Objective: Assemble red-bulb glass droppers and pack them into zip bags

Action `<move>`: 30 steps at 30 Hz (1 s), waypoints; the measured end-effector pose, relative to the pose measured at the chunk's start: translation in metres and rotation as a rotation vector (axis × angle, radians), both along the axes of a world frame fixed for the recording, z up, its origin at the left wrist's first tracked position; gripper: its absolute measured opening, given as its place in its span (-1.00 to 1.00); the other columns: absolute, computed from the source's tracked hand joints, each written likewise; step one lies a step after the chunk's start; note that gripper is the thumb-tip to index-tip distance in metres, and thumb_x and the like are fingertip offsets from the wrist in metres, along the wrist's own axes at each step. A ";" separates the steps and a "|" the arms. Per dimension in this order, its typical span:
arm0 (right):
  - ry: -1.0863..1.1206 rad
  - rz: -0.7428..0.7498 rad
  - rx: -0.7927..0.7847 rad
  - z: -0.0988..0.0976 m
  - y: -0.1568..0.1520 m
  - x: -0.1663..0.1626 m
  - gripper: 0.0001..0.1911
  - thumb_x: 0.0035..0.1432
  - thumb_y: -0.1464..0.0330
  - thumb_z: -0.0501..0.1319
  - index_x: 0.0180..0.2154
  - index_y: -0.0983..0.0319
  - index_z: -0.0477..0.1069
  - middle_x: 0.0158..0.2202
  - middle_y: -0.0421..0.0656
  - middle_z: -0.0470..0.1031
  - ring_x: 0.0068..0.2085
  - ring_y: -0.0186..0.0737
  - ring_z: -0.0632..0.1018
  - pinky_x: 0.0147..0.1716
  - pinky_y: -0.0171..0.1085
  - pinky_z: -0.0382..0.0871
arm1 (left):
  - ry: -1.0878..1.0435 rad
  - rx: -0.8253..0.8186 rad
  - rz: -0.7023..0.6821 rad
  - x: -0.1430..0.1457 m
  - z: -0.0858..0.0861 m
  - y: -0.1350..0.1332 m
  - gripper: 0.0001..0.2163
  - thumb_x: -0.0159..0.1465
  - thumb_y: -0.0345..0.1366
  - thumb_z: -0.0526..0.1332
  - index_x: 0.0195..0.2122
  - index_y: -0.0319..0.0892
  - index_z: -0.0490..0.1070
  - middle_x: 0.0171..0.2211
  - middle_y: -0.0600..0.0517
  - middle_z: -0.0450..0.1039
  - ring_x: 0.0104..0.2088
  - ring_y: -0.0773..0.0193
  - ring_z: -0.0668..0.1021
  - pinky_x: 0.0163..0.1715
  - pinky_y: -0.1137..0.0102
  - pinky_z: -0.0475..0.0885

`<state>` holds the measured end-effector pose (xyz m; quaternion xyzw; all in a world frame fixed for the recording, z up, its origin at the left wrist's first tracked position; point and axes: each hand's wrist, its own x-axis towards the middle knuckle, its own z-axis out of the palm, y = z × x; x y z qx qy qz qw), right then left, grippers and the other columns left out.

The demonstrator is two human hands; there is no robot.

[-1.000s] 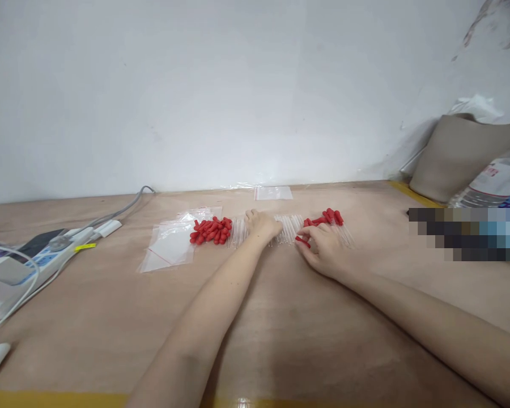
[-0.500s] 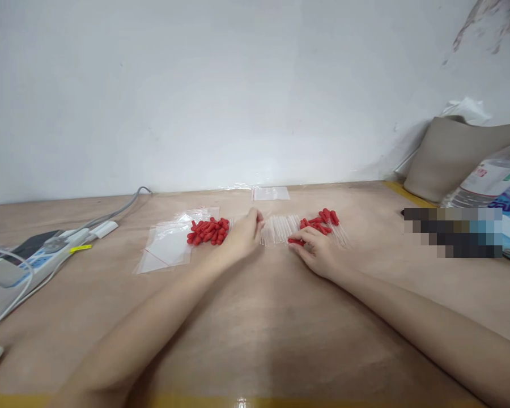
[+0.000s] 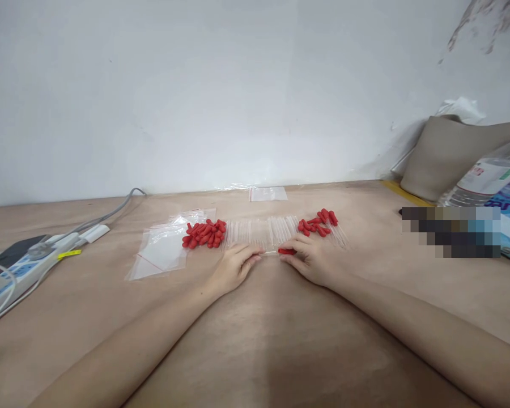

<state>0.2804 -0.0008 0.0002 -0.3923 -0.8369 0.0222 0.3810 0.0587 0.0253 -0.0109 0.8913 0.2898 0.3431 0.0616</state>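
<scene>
A thin, clear, straight tube (image 3: 271, 253) spans the gap between the hands, just above or on the brown tabletop (image 3: 246, 334). The left hand (image 3: 239, 265) pinches one end, fingertips together. At the other end, the right hand (image 3: 312, 258) grips a small red rubbery bulb (image 3: 285, 251) between thumb and fingers; whether they join is unclear. Beyond lie a row of clear tubes (image 3: 283, 228) and flat transparent bags (image 3: 164, 249). Farther out: a white power strip (image 3: 29, 269) left, a beige bin (image 3: 433, 156) right, a pale wall (image 3: 195, 90) behind.
</scene>
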 end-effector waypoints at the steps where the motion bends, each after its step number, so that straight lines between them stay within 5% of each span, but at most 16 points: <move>1: -0.011 0.006 0.017 0.000 0.000 0.000 -0.88 0.09 0.40 0.13 -0.30 0.22 0.42 -0.38 -0.14 0.45 -0.39 -0.33 0.44 -0.39 -0.33 0.32 | 0.004 0.000 0.000 0.000 0.000 0.000 -0.85 0.26 -0.36 0.05 -0.17 -0.17 0.35 -0.27 0.01 0.47 -0.26 0.29 0.48 -0.22 0.36 0.33; 18: 0.005 0.098 0.015 -0.014 0.008 -0.002 -0.80 0.14 0.36 0.09 -0.22 0.17 0.45 -0.25 -0.16 0.50 -0.29 -0.31 0.50 -0.29 -0.32 0.39 | 0.002 0.013 -0.094 0.000 -0.001 0.001 -0.81 0.26 -0.41 0.04 -0.17 -0.21 0.39 -0.38 -0.03 0.46 -0.36 0.32 0.48 -0.37 0.45 0.38; 30: -0.028 0.138 0.035 -0.001 0.000 -0.007 -0.84 0.13 0.39 0.09 -0.29 0.20 0.44 -0.37 -0.16 0.51 -0.39 -0.33 0.49 -0.41 -0.35 0.38 | -0.013 -0.031 -0.109 0.002 -0.001 -0.003 -0.80 0.26 -0.41 0.01 -0.16 -0.22 0.38 -0.40 -0.03 0.43 -0.39 0.32 0.47 -0.39 0.43 0.38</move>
